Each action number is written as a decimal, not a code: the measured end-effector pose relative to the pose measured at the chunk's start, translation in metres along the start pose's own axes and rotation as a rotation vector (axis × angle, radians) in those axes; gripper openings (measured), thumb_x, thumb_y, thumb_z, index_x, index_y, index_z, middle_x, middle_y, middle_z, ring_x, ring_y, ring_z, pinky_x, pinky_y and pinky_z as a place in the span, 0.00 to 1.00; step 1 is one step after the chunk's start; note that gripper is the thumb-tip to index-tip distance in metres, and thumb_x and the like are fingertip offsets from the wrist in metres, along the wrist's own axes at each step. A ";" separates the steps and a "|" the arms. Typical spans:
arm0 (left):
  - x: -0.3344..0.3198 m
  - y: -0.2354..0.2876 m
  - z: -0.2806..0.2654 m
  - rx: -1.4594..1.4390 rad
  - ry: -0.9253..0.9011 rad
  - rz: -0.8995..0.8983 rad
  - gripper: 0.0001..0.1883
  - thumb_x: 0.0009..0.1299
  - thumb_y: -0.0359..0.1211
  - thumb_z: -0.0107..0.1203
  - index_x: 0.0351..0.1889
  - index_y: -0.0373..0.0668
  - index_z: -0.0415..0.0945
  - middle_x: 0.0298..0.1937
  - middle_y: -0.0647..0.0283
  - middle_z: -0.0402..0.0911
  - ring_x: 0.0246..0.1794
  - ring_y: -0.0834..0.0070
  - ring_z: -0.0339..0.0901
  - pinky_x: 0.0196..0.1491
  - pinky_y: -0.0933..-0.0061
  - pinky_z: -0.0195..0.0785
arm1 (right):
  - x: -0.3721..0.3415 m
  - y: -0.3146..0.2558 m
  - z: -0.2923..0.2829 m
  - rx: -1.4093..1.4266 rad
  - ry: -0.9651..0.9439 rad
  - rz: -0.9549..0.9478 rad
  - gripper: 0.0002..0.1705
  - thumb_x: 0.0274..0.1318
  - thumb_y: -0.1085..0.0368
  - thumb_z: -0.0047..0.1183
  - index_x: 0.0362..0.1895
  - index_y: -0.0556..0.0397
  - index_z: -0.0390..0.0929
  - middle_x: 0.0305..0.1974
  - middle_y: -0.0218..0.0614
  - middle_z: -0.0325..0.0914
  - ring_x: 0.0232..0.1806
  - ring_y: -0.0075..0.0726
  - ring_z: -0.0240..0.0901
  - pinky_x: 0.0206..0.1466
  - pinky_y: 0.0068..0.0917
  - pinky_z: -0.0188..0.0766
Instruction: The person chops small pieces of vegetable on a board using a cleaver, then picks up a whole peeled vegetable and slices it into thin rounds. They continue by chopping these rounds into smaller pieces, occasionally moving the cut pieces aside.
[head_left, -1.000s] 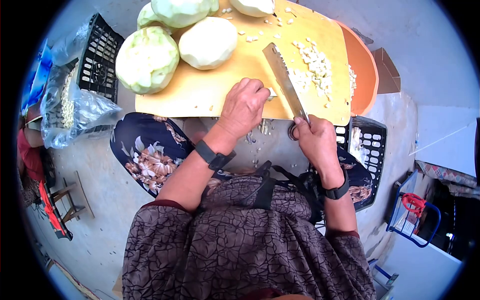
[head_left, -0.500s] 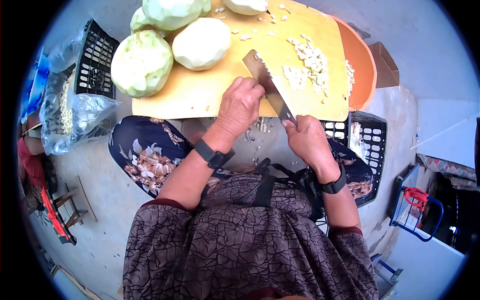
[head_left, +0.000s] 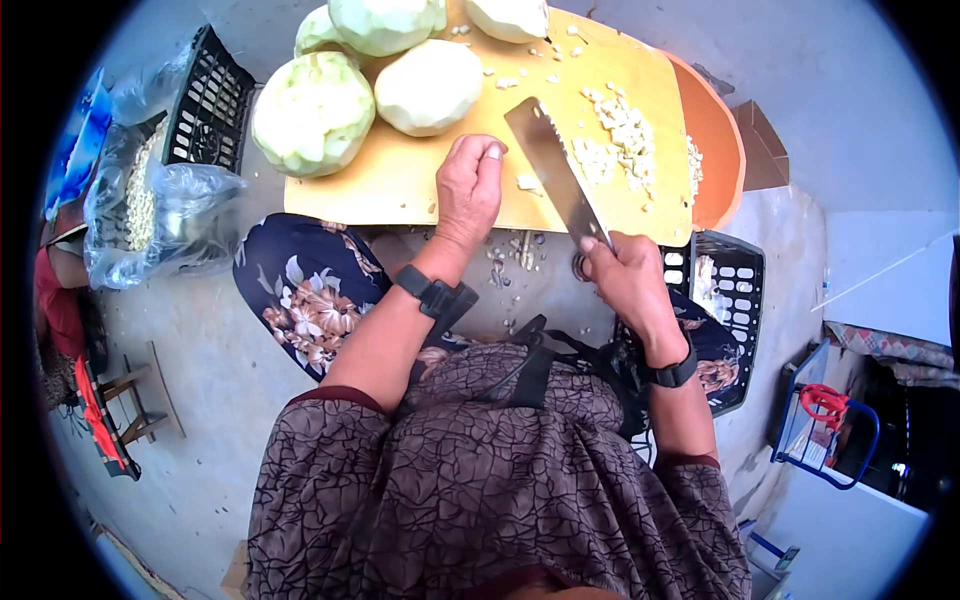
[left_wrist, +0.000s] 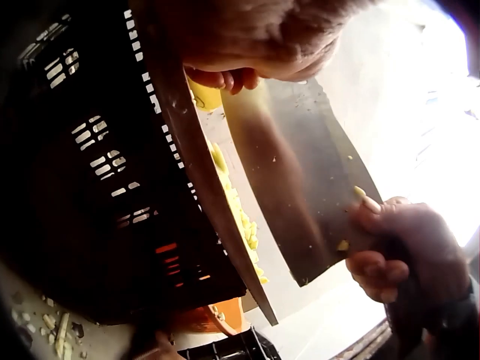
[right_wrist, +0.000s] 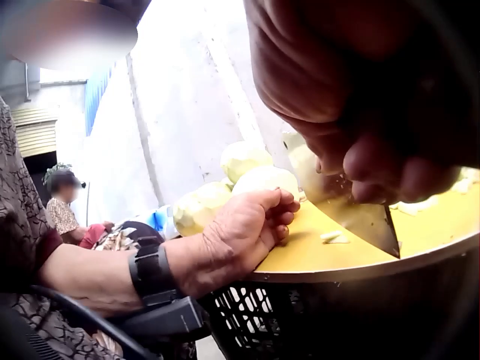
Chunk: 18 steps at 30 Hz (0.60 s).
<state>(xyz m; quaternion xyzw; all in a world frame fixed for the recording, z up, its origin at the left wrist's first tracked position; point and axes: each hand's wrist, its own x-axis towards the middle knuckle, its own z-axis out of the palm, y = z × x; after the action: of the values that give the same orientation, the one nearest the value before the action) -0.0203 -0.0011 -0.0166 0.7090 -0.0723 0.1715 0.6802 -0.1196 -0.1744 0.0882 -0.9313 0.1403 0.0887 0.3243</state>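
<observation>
My right hand grips the handle of a broad-bladed cleaver, whose blade slants over the yellow cutting board. My left hand is at the board's near edge with its fingers curled and thumb uppermost; in the right wrist view nothing shows between those fingers. A small pale piece lies on the board between that hand and the blade. Diced pale bits are heaped right of the cleaver. A few crumbs cling to the blade in the left wrist view.
Large peeled pale-green vegetables crowd the board's left side. An orange basin with diced bits stands beyond the right edge. Black crates are below the board and to the left, one with a plastic bag. Another person sits behind.
My left hand has drawn leftward from the small pale piece and turned thumb up, exposing the piece. The cleaver went left to the fingers, then swung back right, apart from them.
</observation>
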 end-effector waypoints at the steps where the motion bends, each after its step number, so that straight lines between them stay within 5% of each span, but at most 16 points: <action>1: 0.000 -0.001 -0.001 0.008 0.026 -0.001 0.05 0.73 0.26 0.49 0.38 0.36 0.76 0.37 0.60 0.79 0.38 0.72 0.76 0.45 0.71 0.69 | -0.004 0.000 0.000 -0.015 -0.023 0.008 0.18 0.59 0.59 0.58 0.25 0.63 0.80 0.20 0.58 0.74 0.24 0.63 0.74 0.33 0.47 0.69; 4: -0.003 0.002 0.000 0.008 0.097 0.004 0.06 0.74 0.27 0.48 0.38 0.36 0.76 0.37 0.58 0.78 0.39 0.69 0.75 0.46 0.70 0.68 | -0.008 0.015 0.005 -0.097 -0.082 -0.078 0.19 0.65 0.61 0.55 0.21 0.59 0.77 0.14 0.26 0.67 0.15 0.21 0.60 0.19 0.27 0.58; 9: -0.001 0.001 0.004 0.121 0.061 0.049 0.06 0.74 0.28 0.47 0.36 0.36 0.73 0.34 0.54 0.75 0.37 0.59 0.74 0.46 0.63 0.68 | -0.004 0.008 0.006 -0.161 -0.018 -0.085 0.19 0.64 0.61 0.56 0.21 0.60 0.78 0.13 0.28 0.67 0.16 0.22 0.62 0.23 0.31 0.62; 12: -0.002 -0.001 0.004 0.195 0.004 0.133 0.06 0.73 0.28 0.48 0.35 0.35 0.73 0.35 0.52 0.75 0.38 0.56 0.74 0.46 0.61 0.68 | 0.001 -0.001 -0.003 -0.142 -0.073 0.059 0.17 0.60 0.57 0.58 0.29 0.61 0.80 0.24 0.56 0.78 0.31 0.61 0.78 0.39 0.46 0.73; 13: -0.002 -0.001 0.003 0.202 -0.030 0.140 0.05 0.72 0.27 0.49 0.36 0.35 0.74 0.35 0.51 0.76 0.39 0.54 0.75 0.46 0.59 0.68 | 0.003 -0.011 -0.012 -0.134 -0.154 0.157 0.17 0.59 0.56 0.59 0.32 0.59 0.82 0.28 0.57 0.80 0.34 0.60 0.79 0.41 0.45 0.74; 18: -0.003 -0.003 0.002 0.198 -0.052 0.151 0.05 0.71 0.27 0.49 0.34 0.35 0.74 0.35 0.52 0.77 0.39 0.55 0.75 0.47 0.59 0.68 | 0.032 0.015 -0.023 -0.290 -0.032 0.060 0.19 0.57 0.54 0.60 0.33 0.59 0.84 0.26 0.54 0.80 0.31 0.51 0.81 0.41 0.42 0.75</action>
<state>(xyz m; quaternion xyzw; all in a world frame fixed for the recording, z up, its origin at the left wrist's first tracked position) -0.0213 -0.0034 -0.0208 0.7694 -0.1260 0.2102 0.5899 -0.0923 -0.2063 0.0893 -0.9622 0.1485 0.1327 0.1859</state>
